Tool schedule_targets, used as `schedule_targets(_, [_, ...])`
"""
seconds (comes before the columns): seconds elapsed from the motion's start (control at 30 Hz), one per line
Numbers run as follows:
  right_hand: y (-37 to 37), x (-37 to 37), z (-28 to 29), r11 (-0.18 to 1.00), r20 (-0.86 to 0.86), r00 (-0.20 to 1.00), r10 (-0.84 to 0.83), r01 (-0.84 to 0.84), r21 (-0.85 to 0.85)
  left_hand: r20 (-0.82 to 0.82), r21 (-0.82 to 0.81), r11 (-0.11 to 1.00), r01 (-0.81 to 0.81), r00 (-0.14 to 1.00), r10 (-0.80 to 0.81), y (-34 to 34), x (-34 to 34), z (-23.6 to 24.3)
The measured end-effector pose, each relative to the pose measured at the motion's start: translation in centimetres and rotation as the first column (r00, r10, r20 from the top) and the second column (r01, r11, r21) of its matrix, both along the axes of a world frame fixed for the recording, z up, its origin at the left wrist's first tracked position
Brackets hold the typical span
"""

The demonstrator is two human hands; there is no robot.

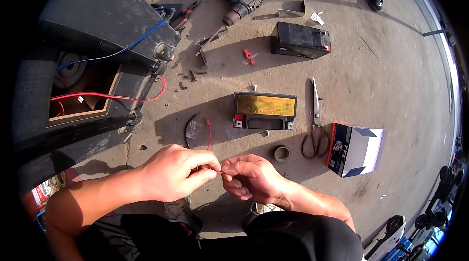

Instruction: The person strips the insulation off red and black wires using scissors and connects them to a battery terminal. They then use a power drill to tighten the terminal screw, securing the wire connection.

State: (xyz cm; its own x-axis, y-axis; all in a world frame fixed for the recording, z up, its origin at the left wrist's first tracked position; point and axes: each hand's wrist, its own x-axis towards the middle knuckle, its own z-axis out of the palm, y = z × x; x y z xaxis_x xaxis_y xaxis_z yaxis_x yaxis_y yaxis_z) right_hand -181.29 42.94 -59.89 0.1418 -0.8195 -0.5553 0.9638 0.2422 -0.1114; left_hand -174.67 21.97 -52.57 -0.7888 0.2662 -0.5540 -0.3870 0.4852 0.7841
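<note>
My left hand [178, 172] and my right hand [253, 177] meet fingertip to fingertip above the floor. Both are closed in a pinch on a thin red wire [219, 172], of which only a short bit shows between them. Just beyond my left hand, a red lead [209, 136] with a small red connector and a curved black lead [186, 131] show. Their lower ends are hidden by that hand, so I cannot tell whether they join the pinched wire. Farther out stands a black battery with a yellow label [265, 105], its terminals facing me, with small bolts beside it.
A roll of tape [282, 153], scissors [316, 109] and an open box [359, 149] lie to the right. Beyond are a second black battery [301, 40], a red plastic piece [249, 57], a cordless drill [238, 0] and pliers [187, 14]. A black cabinet [97, 12] with trailing wires fills the left.
</note>
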Motion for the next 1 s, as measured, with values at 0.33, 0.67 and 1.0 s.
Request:
schedule_targets(0.33, [-1.9, -1.1, 0.9, 0.981, -0.989, -0.044, -0.143, -0.138, -0.136, 0.155, 0.06, 0.957, -0.285, 0.95, 0.273, -1.7, 0.5, 0.5])
schedule_targets(0.67, [-2.0, 0.1, 0.3, 0.986, -0.589, 0.793, 0.157, -0.158, 0.051, -0.047, -0.037, 0.998, -0.046, 0.998, 0.045, -1.7, 0.8, 0.2])
schedule_targets(1.0, [5.5, 0.2, -10.8, 0.867, -0.661, -0.571, 0.487, 0.407, 0.287, 0.324, 0.002, 0.95, -0.312, 0.899, 0.294, -2.0, -2.7, -7.1])
